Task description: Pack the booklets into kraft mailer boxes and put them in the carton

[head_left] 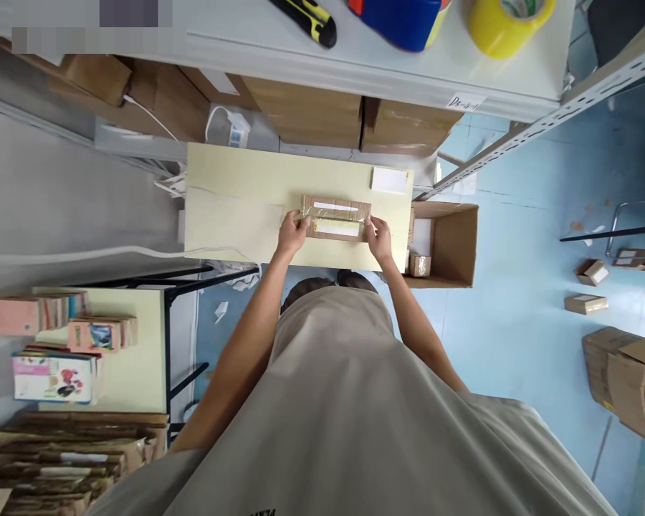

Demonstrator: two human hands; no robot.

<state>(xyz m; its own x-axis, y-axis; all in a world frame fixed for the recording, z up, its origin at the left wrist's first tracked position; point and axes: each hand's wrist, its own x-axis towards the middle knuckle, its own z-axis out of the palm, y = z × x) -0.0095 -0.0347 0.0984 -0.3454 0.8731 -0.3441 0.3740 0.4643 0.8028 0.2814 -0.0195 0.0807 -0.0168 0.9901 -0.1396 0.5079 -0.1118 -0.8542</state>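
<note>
A flat brown cardboard package (336, 236) with white labels lies on the pale yellow table in front of me. A shiny strip of clear tape (336, 213) runs across the package from side to side. My left hand (294, 233) is closed at the left end of this strip, its fingertips at the package's edge. At the right end, my right hand (378, 238) pinches the tape in the same way. Both hands rest close to the cardboard. A white label sheet (390, 180) is on the table behind my right hand.
Above the pale yellow table (231, 193), a grey shelf holds a box cutter (314, 21), a blue tape dispenser (400, 21) and a yellow tape roll (502, 32). To the right stands an open carton (456, 244). Books (54, 376) occupy a side table at left.
</note>
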